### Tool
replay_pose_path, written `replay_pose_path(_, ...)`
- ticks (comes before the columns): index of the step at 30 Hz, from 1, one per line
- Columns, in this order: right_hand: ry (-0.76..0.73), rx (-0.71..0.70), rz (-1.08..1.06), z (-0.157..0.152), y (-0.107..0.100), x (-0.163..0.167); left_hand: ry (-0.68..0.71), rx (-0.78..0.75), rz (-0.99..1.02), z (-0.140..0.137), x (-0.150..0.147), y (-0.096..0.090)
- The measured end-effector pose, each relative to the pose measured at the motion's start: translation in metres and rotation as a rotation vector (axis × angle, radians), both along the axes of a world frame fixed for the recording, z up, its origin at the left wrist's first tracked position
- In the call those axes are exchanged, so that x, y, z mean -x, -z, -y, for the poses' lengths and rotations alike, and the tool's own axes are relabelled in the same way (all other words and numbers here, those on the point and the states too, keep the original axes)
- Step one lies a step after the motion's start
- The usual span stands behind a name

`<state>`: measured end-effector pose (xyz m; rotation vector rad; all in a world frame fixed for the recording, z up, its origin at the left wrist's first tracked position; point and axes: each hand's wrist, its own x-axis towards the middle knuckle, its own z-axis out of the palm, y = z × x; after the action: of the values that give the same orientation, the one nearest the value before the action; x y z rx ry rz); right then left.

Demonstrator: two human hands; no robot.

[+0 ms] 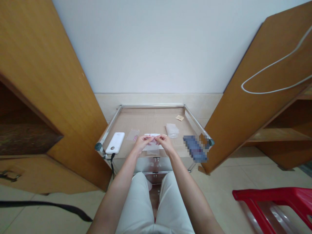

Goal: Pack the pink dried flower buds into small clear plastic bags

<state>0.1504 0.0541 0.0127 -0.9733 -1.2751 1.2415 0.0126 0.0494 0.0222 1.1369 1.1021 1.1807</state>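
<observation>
My left hand and my right hand meet over the front middle of the cardboard-lined tabletop. With fingertips pinched close together, both hold a small clear plastic bag with a pinkish tint near the fingers. Its details are too small to make out. Under the hands lies a white sheet, partly covered by them. To the left rests another clear bag with small pink-red marks or pieces. A stack of clear plastic bags lies just beyond my right hand.
A white power bank with a black strap sits at the left edge. A pixelated dark blue item lies on the right, and a small tan packet farther back. Wooden cabinets flank the table; a red stool stands at lower right.
</observation>
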Motion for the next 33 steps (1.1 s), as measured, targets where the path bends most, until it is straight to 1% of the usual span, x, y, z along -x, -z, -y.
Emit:
replay_pose_path(3,0.021,0.017,0.008,-0.0005,-0.0028,-0.0003,0.009,0.032,0.037,0.0013,0.0021,0.0009)
replay_pose_path(6,0.022,0.029,0.012,-0.0008,-0.0062,-0.0017,-0.026,0.037,0.072,0.0021,0.0040,0.0001)
replay_pose_path(13,0.004,0.035,0.038,-0.0034,-0.0048,-0.0040,-0.077,0.007,0.079,-0.0009,0.0023,-0.0008)
replay_pose_path(19,0.049,0.032,0.098,-0.0058,-0.0034,-0.0030,-0.116,-0.030,0.114,-0.0037,-0.0023,0.0054)
replay_pose_path(25,0.064,0.033,0.085,-0.0019,-0.0069,-0.0005,-0.138,0.019,0.169,-0.0014,-0.0041,0.0079)
replay_pose_path(27,0.069,0.042,0.079,-0.0013,-0.0066,0.0001,-0.131,0.043,0.161,0.0004,-0.0041,0.0062)
replay_pose_path(30,0.091,0.057,0.062,-0.0021,-0.0049,0.0016,-0.083,0.076,0.120,0.0036,-0.0035,0.0023)
replay_pose_path(33,0.080,0.056,0.048,-0.0043,-0.0032,0.0041,-0.026,0.069,0.080,0.0051,-0.0033,0.0006)
